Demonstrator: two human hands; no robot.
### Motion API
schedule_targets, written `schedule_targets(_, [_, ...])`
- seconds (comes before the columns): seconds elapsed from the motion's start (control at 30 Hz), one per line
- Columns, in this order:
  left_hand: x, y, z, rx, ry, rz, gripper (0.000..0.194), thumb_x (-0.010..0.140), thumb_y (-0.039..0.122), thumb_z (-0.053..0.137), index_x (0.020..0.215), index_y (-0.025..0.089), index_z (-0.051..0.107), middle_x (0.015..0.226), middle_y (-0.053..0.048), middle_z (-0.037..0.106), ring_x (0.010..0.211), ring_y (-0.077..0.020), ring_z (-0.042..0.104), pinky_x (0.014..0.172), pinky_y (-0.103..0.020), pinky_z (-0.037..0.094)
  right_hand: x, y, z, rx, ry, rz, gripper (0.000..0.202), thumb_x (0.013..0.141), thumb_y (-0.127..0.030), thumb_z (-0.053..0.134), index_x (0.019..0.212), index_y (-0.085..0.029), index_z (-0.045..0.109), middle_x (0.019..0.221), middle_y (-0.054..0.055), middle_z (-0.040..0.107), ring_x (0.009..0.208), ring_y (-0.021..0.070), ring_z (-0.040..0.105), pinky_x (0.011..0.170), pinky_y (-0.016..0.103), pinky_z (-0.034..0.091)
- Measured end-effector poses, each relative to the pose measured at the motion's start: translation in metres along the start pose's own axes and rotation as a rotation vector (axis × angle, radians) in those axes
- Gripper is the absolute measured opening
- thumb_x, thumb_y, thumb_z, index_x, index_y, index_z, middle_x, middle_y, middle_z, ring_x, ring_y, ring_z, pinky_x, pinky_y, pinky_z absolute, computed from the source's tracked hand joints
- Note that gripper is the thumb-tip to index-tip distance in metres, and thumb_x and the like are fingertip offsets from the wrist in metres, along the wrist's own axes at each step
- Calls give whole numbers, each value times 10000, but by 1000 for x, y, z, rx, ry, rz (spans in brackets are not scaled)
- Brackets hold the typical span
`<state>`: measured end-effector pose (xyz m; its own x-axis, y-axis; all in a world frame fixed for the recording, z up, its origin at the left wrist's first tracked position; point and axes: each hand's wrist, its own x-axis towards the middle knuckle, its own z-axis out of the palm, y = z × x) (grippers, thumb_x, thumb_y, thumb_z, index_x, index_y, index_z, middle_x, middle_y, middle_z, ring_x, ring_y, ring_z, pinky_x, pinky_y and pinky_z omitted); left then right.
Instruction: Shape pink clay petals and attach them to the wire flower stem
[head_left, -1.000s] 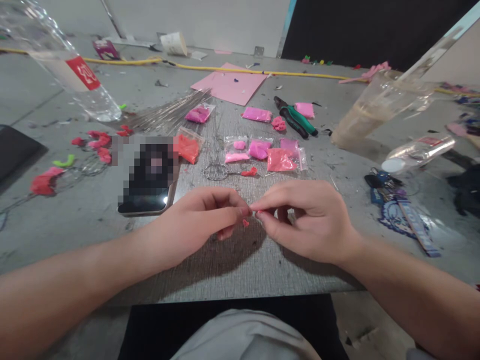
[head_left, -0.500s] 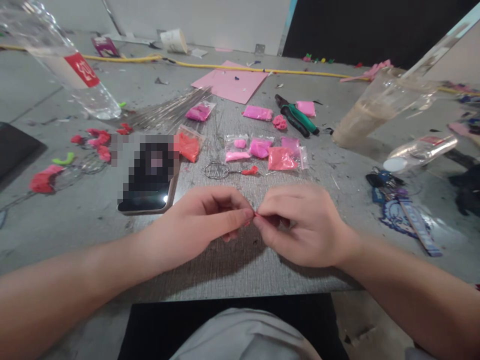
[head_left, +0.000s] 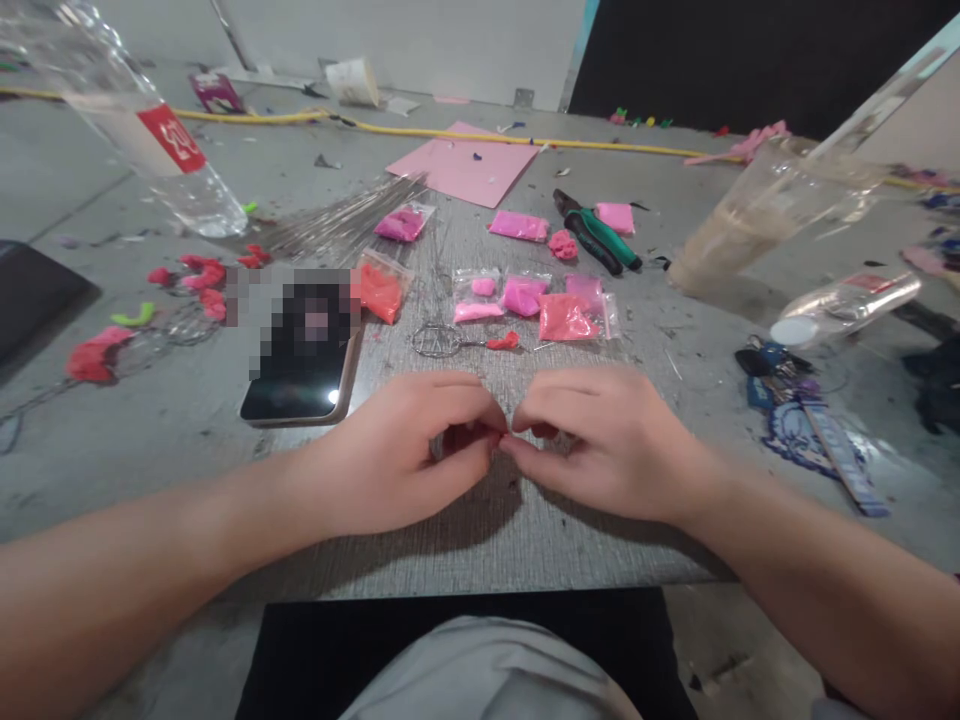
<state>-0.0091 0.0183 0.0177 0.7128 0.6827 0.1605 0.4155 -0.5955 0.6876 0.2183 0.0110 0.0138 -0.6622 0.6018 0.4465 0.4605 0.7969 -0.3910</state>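
A tiny red bit of clay (head_left: 496, 441) sits pinched right where the two hands meet, low over the grey table (head_left: 465, 540) near its front edge. The left hand (head_left: 405, 455) is curled nearly closed, thumb and forefinger nipping the bit; the right hand (head_left: 607, 440) is curled the same way, its fingertips touching the same spot. It looks like the shaping step, a small piece being rolled or pressed between the fingertips. The next move would call for a light, even squeeze, since so small a piece could easily smear or drop. Just beyond lie a wire loop with a red tip (head_left: 457, 342), small bags of pink clay (head_left: 525, 297), a phone (head_left: 304, 355) and green-handled pliers (head_left: 600, 235).
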Motion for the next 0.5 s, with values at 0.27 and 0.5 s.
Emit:
schedule_targets(0.27, [3,-1,-1,-176,66,-182,132,936,212,603,846,182,694,726,22,639,637,-109,564,586,-228,423,1,-2,-1,82,98,21,78,948,-113,666,936,-166,721,822,11,748,711,107,648,672,220,498])
schedule_targets(0.5, [4,-2,-1,-510,25,-416,195,955,337,612,847,196,692,659,21,582,629,-134,535,554,-244,394,1,-9,-5,105,93,104,58,942,-134,633,912,-180,651,775,-28,681,630,82,573,613,214,454])
